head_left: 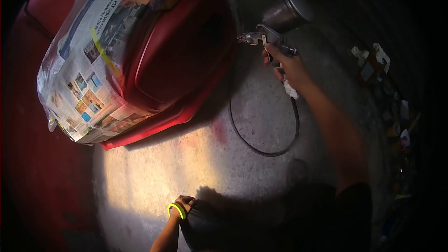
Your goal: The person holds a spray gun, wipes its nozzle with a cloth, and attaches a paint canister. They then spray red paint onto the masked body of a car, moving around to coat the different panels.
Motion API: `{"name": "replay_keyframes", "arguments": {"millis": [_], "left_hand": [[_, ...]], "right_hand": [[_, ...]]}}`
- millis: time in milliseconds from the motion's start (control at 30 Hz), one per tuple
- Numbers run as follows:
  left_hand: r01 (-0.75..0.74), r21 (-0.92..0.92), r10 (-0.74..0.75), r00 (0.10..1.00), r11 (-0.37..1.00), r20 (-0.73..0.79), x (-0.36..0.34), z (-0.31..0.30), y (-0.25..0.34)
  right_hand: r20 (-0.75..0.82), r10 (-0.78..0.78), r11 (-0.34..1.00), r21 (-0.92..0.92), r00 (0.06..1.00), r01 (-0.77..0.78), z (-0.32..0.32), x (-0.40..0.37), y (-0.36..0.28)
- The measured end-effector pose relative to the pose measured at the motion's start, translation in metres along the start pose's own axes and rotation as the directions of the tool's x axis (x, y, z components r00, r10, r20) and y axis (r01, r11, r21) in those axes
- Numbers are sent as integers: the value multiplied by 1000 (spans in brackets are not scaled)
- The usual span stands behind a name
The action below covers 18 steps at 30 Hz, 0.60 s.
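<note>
My right hand is closed around the handle of a metal paint spray gun. The gun carries a round paint cup on top, and its nozzle points left at a red vehicle body, a short gap away. White wrapping covers the fitting under the handle, where a dark air hose loops down. Newspaper, plastic film and yellow tape cover part of the body. Low in view, my left hand, wearing a yellow wristband, rests on my dark-clothed knee, fingers loosely bent and holding nothing.
A concrete floor with reddish paint stains lies below, brightly lit near the vehicle. Another red surface runs along the left. Crumpled white scraps and assorted clutter line the dark right side. The hose hangs between the gun and the floor.
</note>
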<state>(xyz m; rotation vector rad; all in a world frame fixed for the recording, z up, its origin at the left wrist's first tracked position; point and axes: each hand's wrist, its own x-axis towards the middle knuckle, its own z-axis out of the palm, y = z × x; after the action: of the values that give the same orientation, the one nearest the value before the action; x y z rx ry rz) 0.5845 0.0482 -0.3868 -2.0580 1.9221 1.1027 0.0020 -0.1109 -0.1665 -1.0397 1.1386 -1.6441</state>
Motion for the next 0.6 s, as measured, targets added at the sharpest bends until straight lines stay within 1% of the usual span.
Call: {"name": "replay_keyframes", "arguments": {"millis": [33,133,233,333,367,400,433,467,500,533,600], "left_hand": [[-5,-1,5,999,1000,-38,-2,2,0],[-59,43,62,996,997,-59,-11,-3,5],[-26,16,27,999,1000,-28,-13,-8,11],[8,-11,-9,999,1000,-52,-18,-8,27],[-17,-62,13,998,998,-69,-6,1,-1],[-6,-44,3,997,999,-78,-12,-3,14],[-23,-19,21,997,1000,-80,-8,0,11],[-105,41,103,994,994,34,1,-4,7],[-153,61,151,988,986,33,9,3,-12],[-113,6,114,994,994,-8,9,6,-17],[-41,52,43,998,998,-47,6,5,-12]], "right_hand": [[-54,19,1000,3,998,-19,0,1,2],[-216,-27,986,-167,976,-10,-1,0,16],[-160,20,970,-236,987,-58,-4,-13,23],[-30,78,985,-151,997,-81,4,-25,16],[25,89,990,-114,996,-86,7,-26,14],[71,90,992,-91,993,-84,8,-24,12],[82,89,992,-93,993,-82,12,-23,6],[92,90,992,-96,992,-81,15,-22,2],[76,108,988,-117,991,-99,16,-19,5],[70,128,985,-129,989,-118,16,-17,5],[59,101,984,-153,993,-91,20,-22,-3]]}}
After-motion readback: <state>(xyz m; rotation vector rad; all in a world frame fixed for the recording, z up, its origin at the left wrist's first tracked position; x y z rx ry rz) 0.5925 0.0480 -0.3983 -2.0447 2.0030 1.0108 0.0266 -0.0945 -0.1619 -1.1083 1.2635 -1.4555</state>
